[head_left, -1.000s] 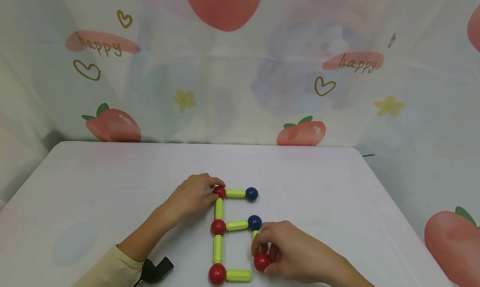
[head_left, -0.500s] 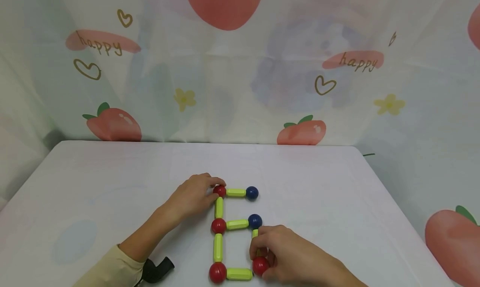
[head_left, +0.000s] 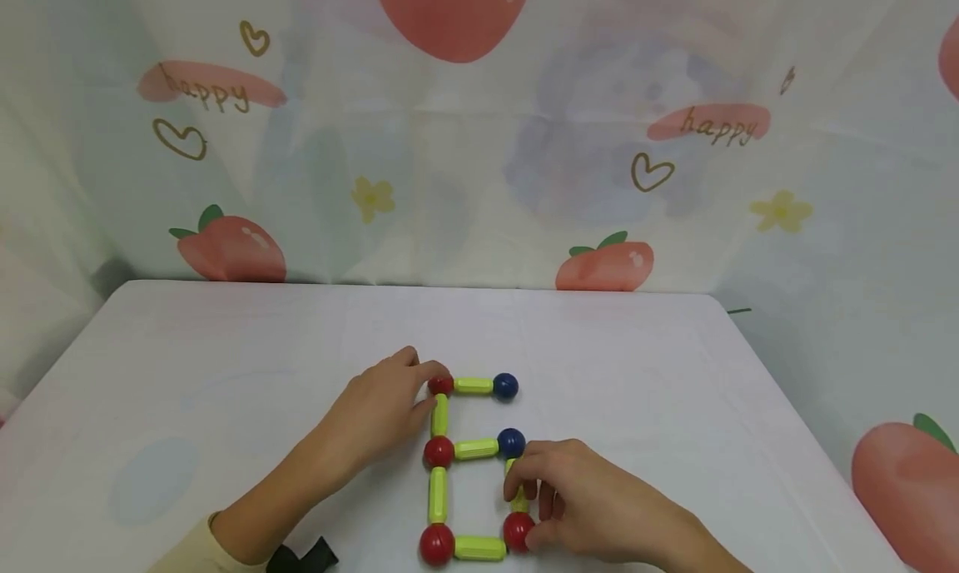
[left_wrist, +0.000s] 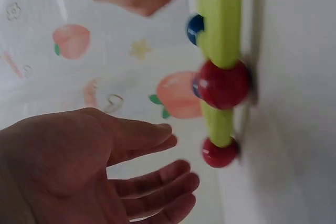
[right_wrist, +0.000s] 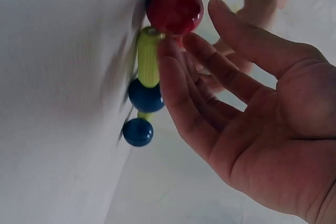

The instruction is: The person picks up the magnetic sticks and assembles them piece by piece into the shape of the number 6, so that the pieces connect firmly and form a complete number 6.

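A figure of magnetic balls and lime-green magnetic rods lies flat in the head view. My left hand is at its top red ball; in the left wrist view its fingers are spread, apart from the balls. My right hand is around the lower-right red ball, its fingers covering part of the right rod. In the right wrist view the thumb stands off this ball and the fingers are loosely bent beside it. The bottom rod runs from this ball to the lower-left red ball.
A blue ball ends the top rod, and another blue ball ends the middle rod. A black object lies near the left sleeve. The white table ends at a printed cloth backdrop.
My right hand brought the lower-right red ball down and left to the bottom rod's end, closing the lower loop; its grip has loosened. The left hand stayed by the top red ball.
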`<state>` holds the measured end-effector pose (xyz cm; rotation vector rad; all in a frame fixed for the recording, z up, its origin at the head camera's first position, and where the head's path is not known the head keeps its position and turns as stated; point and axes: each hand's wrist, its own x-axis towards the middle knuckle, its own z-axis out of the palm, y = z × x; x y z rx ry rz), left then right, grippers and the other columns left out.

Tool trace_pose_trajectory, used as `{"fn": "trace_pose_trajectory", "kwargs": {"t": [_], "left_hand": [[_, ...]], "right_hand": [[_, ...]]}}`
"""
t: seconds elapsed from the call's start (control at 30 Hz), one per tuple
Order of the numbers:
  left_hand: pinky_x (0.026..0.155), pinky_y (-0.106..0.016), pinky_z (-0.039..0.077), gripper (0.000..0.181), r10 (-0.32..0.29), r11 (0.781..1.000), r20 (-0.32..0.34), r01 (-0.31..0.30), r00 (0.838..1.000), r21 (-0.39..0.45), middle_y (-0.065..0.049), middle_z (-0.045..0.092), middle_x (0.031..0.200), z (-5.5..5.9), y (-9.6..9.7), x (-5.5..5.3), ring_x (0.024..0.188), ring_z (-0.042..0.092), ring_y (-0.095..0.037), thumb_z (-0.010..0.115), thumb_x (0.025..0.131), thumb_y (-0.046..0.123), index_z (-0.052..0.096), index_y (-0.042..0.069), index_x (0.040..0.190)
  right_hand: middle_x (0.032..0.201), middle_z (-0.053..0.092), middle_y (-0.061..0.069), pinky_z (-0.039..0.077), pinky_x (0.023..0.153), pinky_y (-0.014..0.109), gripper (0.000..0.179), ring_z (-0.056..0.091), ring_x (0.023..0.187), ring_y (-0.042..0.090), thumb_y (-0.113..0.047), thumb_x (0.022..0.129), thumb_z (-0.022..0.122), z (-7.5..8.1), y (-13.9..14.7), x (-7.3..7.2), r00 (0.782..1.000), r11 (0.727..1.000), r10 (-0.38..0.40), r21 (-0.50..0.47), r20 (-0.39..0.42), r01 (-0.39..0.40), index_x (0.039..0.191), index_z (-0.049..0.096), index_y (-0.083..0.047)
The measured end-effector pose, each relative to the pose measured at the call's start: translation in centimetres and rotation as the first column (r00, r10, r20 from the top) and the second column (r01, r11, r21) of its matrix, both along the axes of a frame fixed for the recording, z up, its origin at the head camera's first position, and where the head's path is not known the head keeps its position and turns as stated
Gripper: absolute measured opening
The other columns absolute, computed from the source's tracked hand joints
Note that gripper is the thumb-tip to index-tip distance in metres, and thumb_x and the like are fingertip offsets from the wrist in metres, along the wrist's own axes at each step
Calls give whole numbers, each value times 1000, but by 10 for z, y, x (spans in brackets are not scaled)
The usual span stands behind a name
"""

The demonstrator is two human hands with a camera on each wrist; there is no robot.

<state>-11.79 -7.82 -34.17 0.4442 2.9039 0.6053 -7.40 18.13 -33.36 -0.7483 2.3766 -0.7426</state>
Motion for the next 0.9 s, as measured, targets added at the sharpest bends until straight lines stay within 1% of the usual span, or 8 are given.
{"fn": "trace_pose_trajectory", "kwargs": {"t": [0.07, 0.13, 0.3, 0.43, 0.57, 0.67, 0.77, 0.9], "left_hand": [[65, -29, 52, 31, -33, 999, 70, 33, 997, 13, 2, 61, 90, 7, 0, 11, 78, 56, -15, 80, 91, 22, 75, 25, 121], [64, -29, 51, 30, -88, 996, 174, 86, 981, 23, 5, 60, 86, 12, -1, 23, 76, 56, -13, 81, 90, 24, 75, 26, 119], [72, -30, 57, 33, -209, 977, 406, 211, 890, 40, 7, 63, 95, 6, -2, 47, 83, 56, -10, 84, 86, 29, 76, 33, 118], [71, -25, 56, 34, -248, 967, 485, 242, 838, 76, 7, 60, 94, -14, 2, 58, 83, 54, -10, 85, 86, 24, 77, 36, 116], [71, -24, 59, 37, -275, 961, 490, 257, 827, 105, 9, 58, 93, -54, 2, 54, 84, 55, -7, 88, 83, 25, 76, 38, 114], [70, -23, 59, 36, -314, 949, 465, 282, 828, 138, 13, 58, 93, -91, -1, 48, 85, 55, -5, 89, 82, 30, 73, 43, 112], [68, -19, 55, 34, -357, 934, 429, 322, 830, 154, 16, 58, 90, -118, -5, 44, 84, 54, -2, 87, 84, 34, 70, 46, 111], [67, -19, 54, 32, -357, 934, 417, 325, 836, 150, 17, 58, 86, -121, -5, 45, 81, 54, -2, 86, 85, 33, 70, 44, 110]], "right_hand": [[90, 60, -13, 52, 68, 21, 30, 57, 77, 4, -18, 81, 89, 3, 2, -3, 998, 1000, -21, 5, -56, 21, 105, 73, -28], [95, 60, -9, 53, 70, 23, 32, 58, 82, 7, -15, 81, 89, 5, 4, -7, 992, 999, -49, 13, -116, 51, 107, 74, -28], [122, 56, -6, 57, 89, 39, 43, 57, 106, 16, -8, 82, 87, 4, 2, -16, 978, 994, -67, 69, -196, 82, 112, 76, -37], [133, 55, -5, 55, 99, 49, 45, 55, 118, 19, -2, 84, 82, -1, 1, -21, 981, 996, -6, 90, -193, 23, 108, 77, -39], [135, 56, -5, 54, 101, 47, 43, 55, 120, 18, 0, 85, 79, -7, -1, -26, 983, 995, 28, 94, -179, -11, 102, 79, -39], [132, 57, -5, 56, 97, 39, 38, 56, 116, 17, -2, 86, 81, -11, -1, -29, 984, 996, 35, 86, -177, -20, 99, 79, -38], [129, 57, -5, 57, 92, 31, 32, 57, 112, 15, -6, 85, 83, -13, -3, -31, 983, 997, 44, 67, -179, -33, 98, 79, -36], [127, 57, -5, 57, 89, 26, 29, 58, 109, 14, -8, 85, 85, -16, -4, -33, 985, 998, 49, 56, -164, -40, 97, 79, -34]]}}
